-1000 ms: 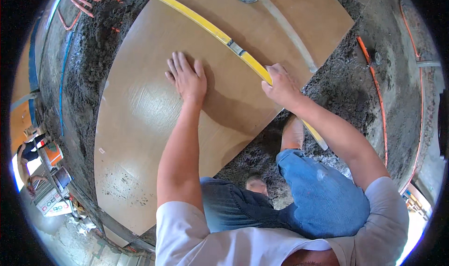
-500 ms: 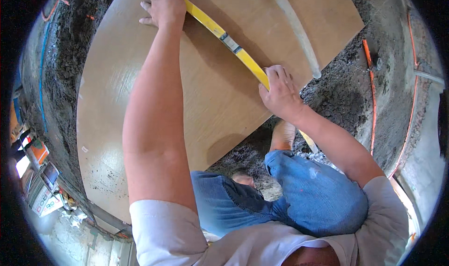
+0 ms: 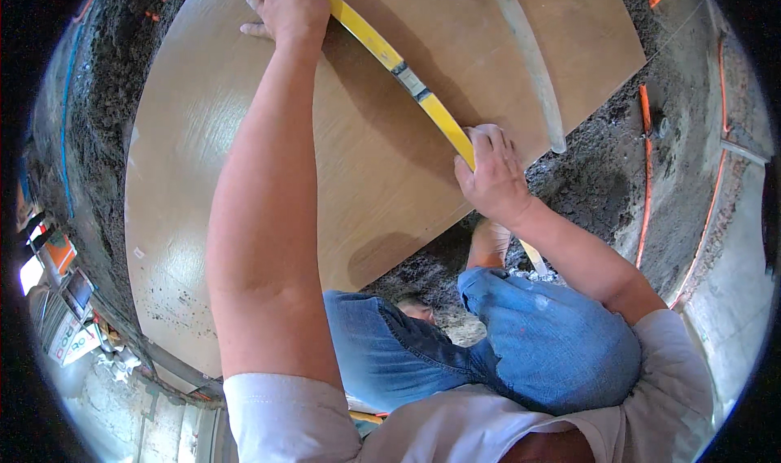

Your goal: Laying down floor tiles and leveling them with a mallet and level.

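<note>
A yellow spirit level (image 3: 443,123) lies slantwise on a large, smooth brown slab (image 3: 390,194), with its pale vial window near the middle. Around its far end are the fingers of my left hand (image 3: 294,14), gripping it close to the top edge of view; some fingertips are cut off there. At the near end, my right hand (image 3: 496,178) closes over the level near the slab's edge. To the right, a long pale grey bar or handle (image 3: 533,64) rests on the slab, its upper end out of view.
Dark, rough wet mortar (image 3: 586,170) surrounds the slab. Orange conduit (image 3: 647,162) stands at the right, a blue line (image 3: 67,129) runs along the left. My bent knees in blue jeans (image 3: 545,333) are close to the slab's near edge. Boxes and bags (image 3: 69,325) sit at lower left.
The whole view has shifted slightly, with the slab and level appearing a little lower. Both hands keep their hold on the level, which stays in about the same place on the slab.
</note>
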The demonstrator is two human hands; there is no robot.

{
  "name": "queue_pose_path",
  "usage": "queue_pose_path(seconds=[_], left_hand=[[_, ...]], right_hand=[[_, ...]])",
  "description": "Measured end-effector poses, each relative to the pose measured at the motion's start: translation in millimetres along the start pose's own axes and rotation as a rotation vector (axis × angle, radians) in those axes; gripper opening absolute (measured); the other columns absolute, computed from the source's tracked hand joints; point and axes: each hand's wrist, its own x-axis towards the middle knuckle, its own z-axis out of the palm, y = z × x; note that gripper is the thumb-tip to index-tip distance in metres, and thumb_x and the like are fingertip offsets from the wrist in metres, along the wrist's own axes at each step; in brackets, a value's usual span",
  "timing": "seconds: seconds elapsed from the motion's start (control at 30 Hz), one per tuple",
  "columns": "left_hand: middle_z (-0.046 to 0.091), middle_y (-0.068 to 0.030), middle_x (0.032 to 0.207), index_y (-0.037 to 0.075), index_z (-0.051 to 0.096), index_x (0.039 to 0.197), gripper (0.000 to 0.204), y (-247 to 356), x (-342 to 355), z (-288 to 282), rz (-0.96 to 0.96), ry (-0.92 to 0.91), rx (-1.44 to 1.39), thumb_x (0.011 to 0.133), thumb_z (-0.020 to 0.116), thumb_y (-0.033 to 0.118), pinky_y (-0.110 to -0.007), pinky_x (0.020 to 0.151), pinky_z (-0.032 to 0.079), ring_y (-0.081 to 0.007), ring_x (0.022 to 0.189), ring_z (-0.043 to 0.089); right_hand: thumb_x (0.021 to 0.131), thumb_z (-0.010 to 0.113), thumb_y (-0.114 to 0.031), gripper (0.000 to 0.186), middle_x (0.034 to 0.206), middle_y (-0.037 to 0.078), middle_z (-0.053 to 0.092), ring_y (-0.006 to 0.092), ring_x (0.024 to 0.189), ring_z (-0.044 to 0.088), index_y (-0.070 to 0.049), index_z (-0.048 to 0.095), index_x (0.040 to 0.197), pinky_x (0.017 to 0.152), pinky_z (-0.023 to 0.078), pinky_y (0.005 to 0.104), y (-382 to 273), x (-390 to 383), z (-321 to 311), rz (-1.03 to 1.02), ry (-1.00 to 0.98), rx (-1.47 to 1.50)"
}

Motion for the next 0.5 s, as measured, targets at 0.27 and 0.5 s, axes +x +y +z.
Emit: queue_pose_path(seconds=[0.27,0.5], left_hand=[[0.035,-0.0213,0.148,0.011,0.021,0.150,0.077,-6,-1,-1,0.046,-0.028,-0.089,0.091,0.046,0.053,-0.057,0.113,0.004,-0.0341,0.143,0.020],[0.042,-0.0086,0.145,0.017,0.027,0.148,0.056,-74,-36,-3,0.693,0.063,0.182,0.097,0.042,0.034,-0.059,0.112,0.014,-0.0366,0.140,0.026]], right_hand=[[0.079,0.064,-0.014,0.037,0.106,0.019,0.052,0.0378,0.098,0.054,0.001,0.050,0.110,0.085,0.046,0.0455,1,1,3,-0.016,0.051,-0.016],[0.079,0.063,-0.013,0.035,0.104,0.018,0.052,0.0372,0.099,0.053,0.000,0.051,0.109,0.086,0.045,0.0452,4,1,3,0.022,0.028,0.014]])
